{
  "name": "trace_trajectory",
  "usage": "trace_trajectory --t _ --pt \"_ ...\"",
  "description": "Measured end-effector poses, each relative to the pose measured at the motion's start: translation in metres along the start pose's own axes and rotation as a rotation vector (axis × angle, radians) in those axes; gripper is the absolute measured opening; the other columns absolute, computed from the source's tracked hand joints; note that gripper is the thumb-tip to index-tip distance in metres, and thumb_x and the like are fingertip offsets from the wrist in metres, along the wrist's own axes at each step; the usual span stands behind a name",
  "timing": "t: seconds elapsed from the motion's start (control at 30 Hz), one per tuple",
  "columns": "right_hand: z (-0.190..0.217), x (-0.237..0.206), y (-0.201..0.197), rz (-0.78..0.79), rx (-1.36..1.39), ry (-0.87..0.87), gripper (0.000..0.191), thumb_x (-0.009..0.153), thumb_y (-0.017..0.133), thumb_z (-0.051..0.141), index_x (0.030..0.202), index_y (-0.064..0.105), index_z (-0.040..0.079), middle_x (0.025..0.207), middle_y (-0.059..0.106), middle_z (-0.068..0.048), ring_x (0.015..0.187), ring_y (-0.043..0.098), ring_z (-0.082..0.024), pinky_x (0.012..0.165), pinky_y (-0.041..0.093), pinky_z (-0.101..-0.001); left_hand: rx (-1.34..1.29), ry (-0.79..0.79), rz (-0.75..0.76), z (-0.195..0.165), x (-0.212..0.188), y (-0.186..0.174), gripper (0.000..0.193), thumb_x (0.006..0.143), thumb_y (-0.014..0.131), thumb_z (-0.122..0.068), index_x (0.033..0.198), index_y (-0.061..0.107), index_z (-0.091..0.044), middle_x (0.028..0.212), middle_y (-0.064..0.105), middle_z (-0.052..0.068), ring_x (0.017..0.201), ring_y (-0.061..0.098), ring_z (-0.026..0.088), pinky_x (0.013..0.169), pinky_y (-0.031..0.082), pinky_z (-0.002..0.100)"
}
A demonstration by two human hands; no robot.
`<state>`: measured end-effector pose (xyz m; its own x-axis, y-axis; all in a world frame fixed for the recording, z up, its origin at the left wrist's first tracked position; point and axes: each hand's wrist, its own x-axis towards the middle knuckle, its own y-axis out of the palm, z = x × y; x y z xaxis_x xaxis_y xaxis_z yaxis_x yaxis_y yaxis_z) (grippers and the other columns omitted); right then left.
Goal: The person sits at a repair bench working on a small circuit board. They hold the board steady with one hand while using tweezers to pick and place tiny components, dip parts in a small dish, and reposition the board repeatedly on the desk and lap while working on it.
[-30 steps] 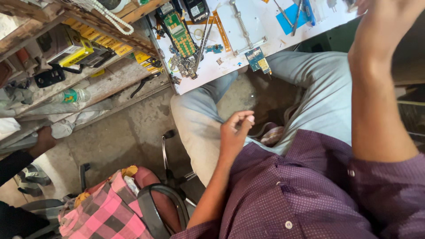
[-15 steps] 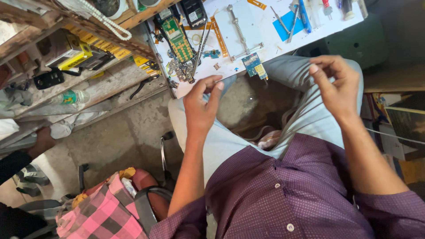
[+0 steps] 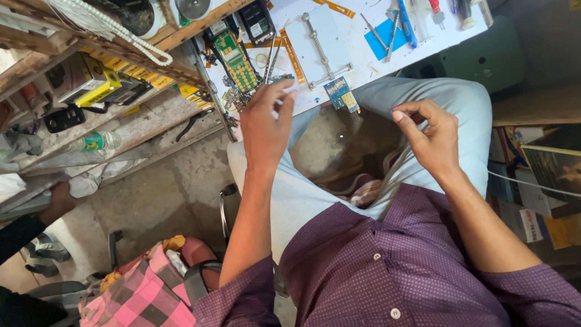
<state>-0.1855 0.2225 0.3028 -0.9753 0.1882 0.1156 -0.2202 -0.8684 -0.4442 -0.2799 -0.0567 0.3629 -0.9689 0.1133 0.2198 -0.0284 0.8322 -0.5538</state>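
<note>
White bench top (image 3: 423, 42) above the knees, strewn with phone parts. Left hand (image 3: 266, 121) stretched to its near edge, fingers close together, tips touching or just short of a tangle of small parts (image 3: 239, 97) and the lower end of a pair of tweezers (image 3: 271, 57). Hard to tell whether anything is gripped there: the back of the hand hides the fingertips. Right hand (image 3: 433, 136) well apart from it, raised over the right thigh, thumb and fingers pinched shut. A thin pale strand (image 3: 396, 172) seems to run from that pinch down toward the lap, too faint to say for sure.

Small blue board (image 3: 340, 94) between the two hands, lying at the very lip of the bench and partly overhanging it, touched by neither. Long green circuit board (image 3: 233, 57) just beside the tweezers, farther in. Metal clamp frame (image 3: 321, 42) in the middle of the bench.

Likely trouble: a nudge from the left wrist or a lifted knee against the bench edge, enough to tip the blue board off onto the concrete floor (image 3: 163, 188). Also a snag of fingers in the tangle, dragging loose parts over the edge. With the right hand busy pinching, nothing free to catch a fall.

Off to the far left, another person's hand (image 3: 60, 200) on the lower shelf, clear of all this.
</note>
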Motion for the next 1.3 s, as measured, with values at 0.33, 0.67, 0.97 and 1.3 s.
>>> trace_trajectory --t 0.33,0.67,0.97,1.3 --pt "0.013 0.008 0.001 0.028 -0.004 -0.024 0.011 0.104 0.073 0.011 0.109 0.074 0.001 0.092 0.069 -0.008 0.079 0.063 -0.013 0.072 0.049 -0.0273 0.519 0.000 -0.239 0.019 0.017 0.007 0.019 0.087 0.078 -0.024 0.099 0.076 -0.009 0.095 0.069 0.011 0.083 0.070 0.033 0.069 0.053 0.043" --pt "0.031 0.008 -0.005 0.021 0.002 -0.053 0.012 0.104 0.073 0.011 0.110 0.074 0.000 0.092 0.069 -0.007 0.080 0.063 -0.013 0.073 0.048 -0.0272 0.504 -0.076 -0.241 0.033 0.035 0.019 0.013 0.084 0.078 -0.020 0.088 0.074 -0.009 0.092 0.067 0.012 0.077 0.069 0.035 0.066 0.053 0.045" --pt "0.059 0.003 -0.009 0.099 0.060 -0.050 0.016 0.106 0.069 0.012 0.115 0.074 0.001 0.095 0.069 -0.008 0.087 0.063 -0.013 0.078 0.048 -0.0258 -0.052 -0.152 -0.208 -0.011 -0.007 0.000 0.014 0.093 0.075 -0.017 0.101 0.073 -0.007 0.091 0.075 0.000 0.064 0.066 0.010 0.060 0.051 0.028" --pt "0.049 -0.038 0.008 0.242 0.648 0.300 0.026 0.105 0.061 0.013 0.121 0.071 -0.004 0.123 0.069 -0.010 0.111 0.065 -0.013 0.095 0.055 -0.0288 -0.867 -0.453 0.336 -0.027 -0.101 0.082 0.024 0.097 0.074 -0.019 0.113 0.075 -0.001 0.090 0.076 0.000 0.065 0.057 0.001 0.058 0.046 0.020"
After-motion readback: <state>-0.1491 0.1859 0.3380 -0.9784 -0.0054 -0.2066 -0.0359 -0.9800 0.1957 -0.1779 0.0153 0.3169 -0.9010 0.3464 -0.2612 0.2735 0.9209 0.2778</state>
